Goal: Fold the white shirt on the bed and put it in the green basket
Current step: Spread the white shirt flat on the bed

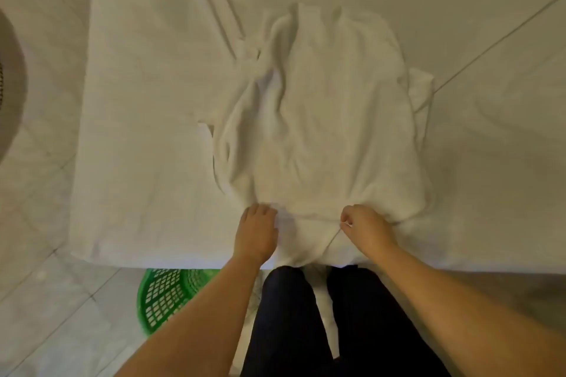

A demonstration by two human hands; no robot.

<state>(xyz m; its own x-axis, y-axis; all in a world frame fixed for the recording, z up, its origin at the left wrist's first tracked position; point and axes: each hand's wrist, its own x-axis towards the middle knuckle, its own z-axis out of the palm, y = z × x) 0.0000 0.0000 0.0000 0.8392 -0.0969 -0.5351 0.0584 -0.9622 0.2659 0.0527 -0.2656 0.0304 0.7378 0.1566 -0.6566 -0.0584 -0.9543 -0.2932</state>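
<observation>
The white shirt [324, 119] lies rumpled on the white bed [147, 131], its collar end far from me and its hem near the bed's front edge. My left hand [257, 232] rests on the hem's left corner, fingers curled over the cloth. My right hand [366, 228] pinches the hem's right part between thumb and fingers. The green basket [167, 297] stands on the floor below the bed's front edge, left of my legs, partly hidden by my left forearm.
Pale tiled floor [39, 223] runs along the bed's left side. A dark round object [9, 89] shows at the left border. My dark trouser legs [306, 324] stand against the bed's front edge. The bed sheet has creases at the far left of the shirt.
</observation>
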